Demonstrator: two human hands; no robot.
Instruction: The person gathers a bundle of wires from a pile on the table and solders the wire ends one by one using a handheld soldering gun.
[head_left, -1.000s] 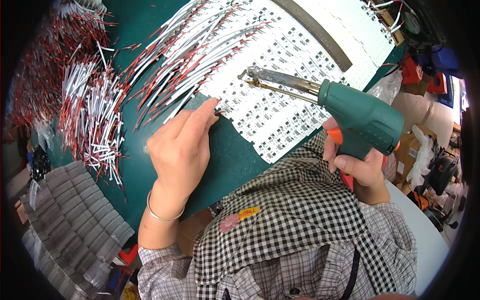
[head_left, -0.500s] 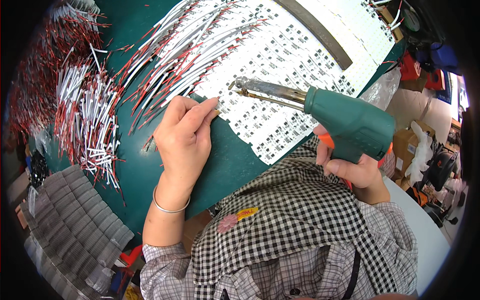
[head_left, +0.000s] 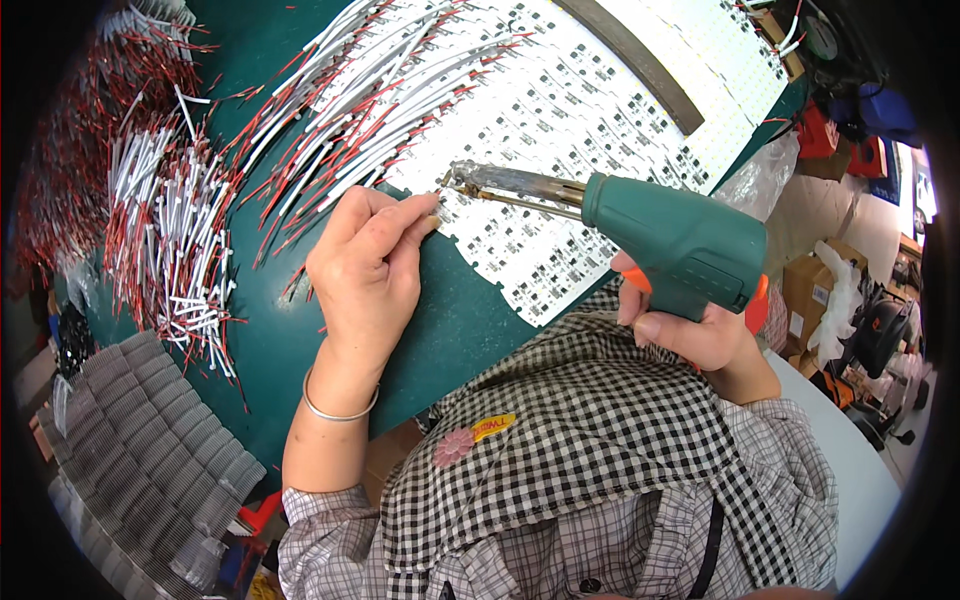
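A green pistol-shaped soldering gun (head_left: 680, 235) is in my right hand (head_left: 700, 335), fingers wrapped round its grip beside the orange trigger. Its metal tip points left, just short of my left fingertips. My left hand (head_left: 368, 255) is closed in a pinch at the left edge of a white circuit board panel (head_left: 560, 215) dotted with small black parts. What the pinch holds, if anything, is hidden by the fingers. Rows of white and red wires (head_left: 370, 130) lie across the panel's left part, above my left hand.
Loose bundles of white and red wires (head_left: 170, 240) pile up on the green table (head_left: 300, 365) at left. A dark curved bar (head_left: 640, 65) lies on the panel. Grey ribbed strips (head_left: 150, 430) stand lower left; a cardboard box (head_left: 808, 290) sits at right.
My right hand has brought the soldering gun a little to the left, its tip now close to my left fingertips. My left hand has hardly moved.
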